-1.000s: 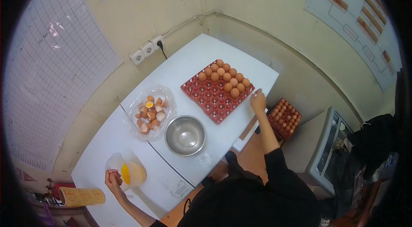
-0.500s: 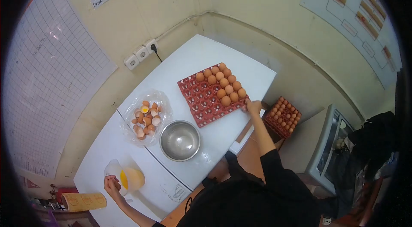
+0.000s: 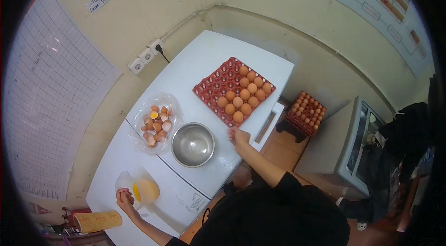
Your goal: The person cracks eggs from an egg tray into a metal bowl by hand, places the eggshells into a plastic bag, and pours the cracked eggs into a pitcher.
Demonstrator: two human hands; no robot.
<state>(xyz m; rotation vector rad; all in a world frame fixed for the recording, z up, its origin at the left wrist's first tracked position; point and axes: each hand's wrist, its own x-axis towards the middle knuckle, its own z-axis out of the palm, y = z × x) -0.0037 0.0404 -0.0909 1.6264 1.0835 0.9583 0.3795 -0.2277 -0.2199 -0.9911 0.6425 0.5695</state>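
Observation:
A red egg tray (image 3: 213, 90) lies turned cornerwise on the white top, with several brown eggs (image 3: 245, 94) filling its right-hand part. At the tray's near corner, my right hand (image 3: 238, 136) is closed with its fingers on the edge. My left hand (image 3: 124, 198) is curled shut beside the rim of a translucent plastic jug (image 3: 149, 191) holding yellow liquid egg. Whatever lies inside those left fingers is hidden. Between the hands stands a steel bowl (image 3: 193, 145), with no contents visible.
A clear plastic bag (image 3: 174, 106) holds broken eggshells (image 3: 157, 126). More eggs fill a stack of trays (image 3: 304, 115) on a low stool at the right. A yellow roll (image 3: 98, 221) lies at lower left. A grey appliance (image 3: 346, 148) stands to the right.
The egg tray has turned clockwise, bringing its eggs toward the near right side. My right hand has moved left and nearer with the tray corner. My left hand stays by the jug.

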